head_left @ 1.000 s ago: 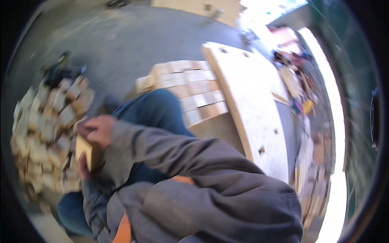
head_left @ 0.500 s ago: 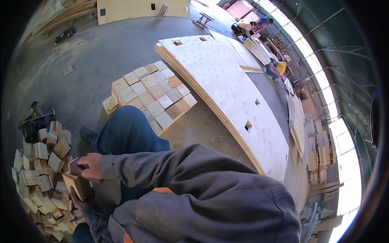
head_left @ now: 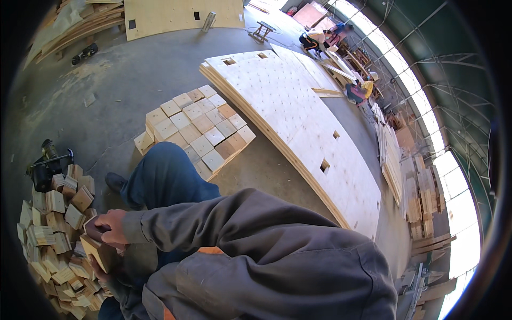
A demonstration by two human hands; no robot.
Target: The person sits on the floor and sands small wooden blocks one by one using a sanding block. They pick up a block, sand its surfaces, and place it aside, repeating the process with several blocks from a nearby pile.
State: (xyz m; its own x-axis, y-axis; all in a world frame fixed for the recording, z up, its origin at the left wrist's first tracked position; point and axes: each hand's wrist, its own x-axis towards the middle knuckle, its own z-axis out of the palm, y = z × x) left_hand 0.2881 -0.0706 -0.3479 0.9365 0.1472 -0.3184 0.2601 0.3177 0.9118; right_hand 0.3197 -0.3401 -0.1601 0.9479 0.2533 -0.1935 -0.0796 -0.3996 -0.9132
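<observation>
At the lower left, my left hand [head_left: 98,270] is closed around a square wooden block [head_left: 99,253] from below, tilting it up beside the pile. Above it, my right hand [head_left: 113,226] grips a dark reddish-brown sanding block [head_left: 93,229], its fingers bent over the top. The sanding block is against or just over the upper edge of the wooden block; contact is hard to make out. A heap of loose wooden blocks [head_left: 55,218] lies right next to both hands. My right sleeve hides part of my lap.
Beyond my bent knee [head_left: 165,170] stands a neat stack of wooden blocks [head_left: 202,123]. Large plywood sheets [head_left: 288,106] with square holes lie to its right. A black power tool [head_left: 48,165] sits behind the heap. Farther off are a small stool [head_left: 262,31] and several people working [head_left: 314,40].
My right hand and the sanding block have shifted slightly left and down against the wooden block, which has tilted a little. The whole view has shifted slightly.
</observation>
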